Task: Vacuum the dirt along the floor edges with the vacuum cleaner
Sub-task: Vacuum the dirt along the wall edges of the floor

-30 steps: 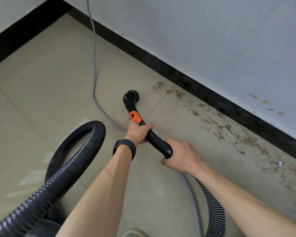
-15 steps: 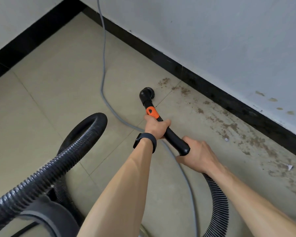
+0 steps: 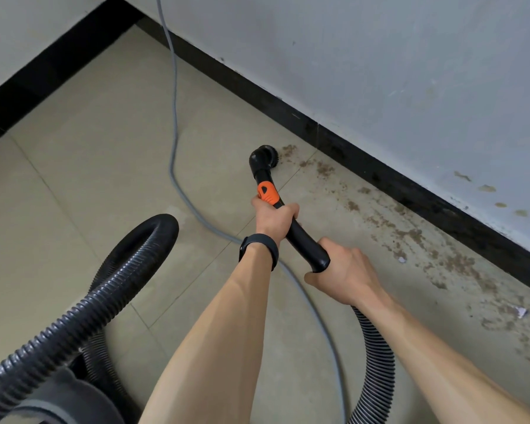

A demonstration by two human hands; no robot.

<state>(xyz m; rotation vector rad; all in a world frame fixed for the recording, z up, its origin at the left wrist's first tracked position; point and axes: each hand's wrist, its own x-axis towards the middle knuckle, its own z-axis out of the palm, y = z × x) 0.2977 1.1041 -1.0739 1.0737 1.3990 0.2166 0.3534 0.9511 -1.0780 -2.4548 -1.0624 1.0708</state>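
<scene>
The beige tiled floor (image 3: 89,179) is carrying a band of brown dirt (image 3: 410,237) along its right edge; the black plastic vacuum wand with orange collar (image 3: 300,237) is slanting toward that edge, left hand (image 3: 274,217) gripping it in front, right hand (image 3: 343,273) clamping its rear, arms outstretched; its round black brush nozzle (image 3: 262,156) is sitting just beside the band's far end.

The nozzle (image 3: 265,157), ahead of the wand (image 3: 300,237), sits on the floor (image 3: 89,179) at the left end of the dirt (image 3: 410,234) along the skirting (image 3: 380,175). The cable (image 3: 174,117) lies left of it, the hose (image 3: 126,270) farther left.
</scene>
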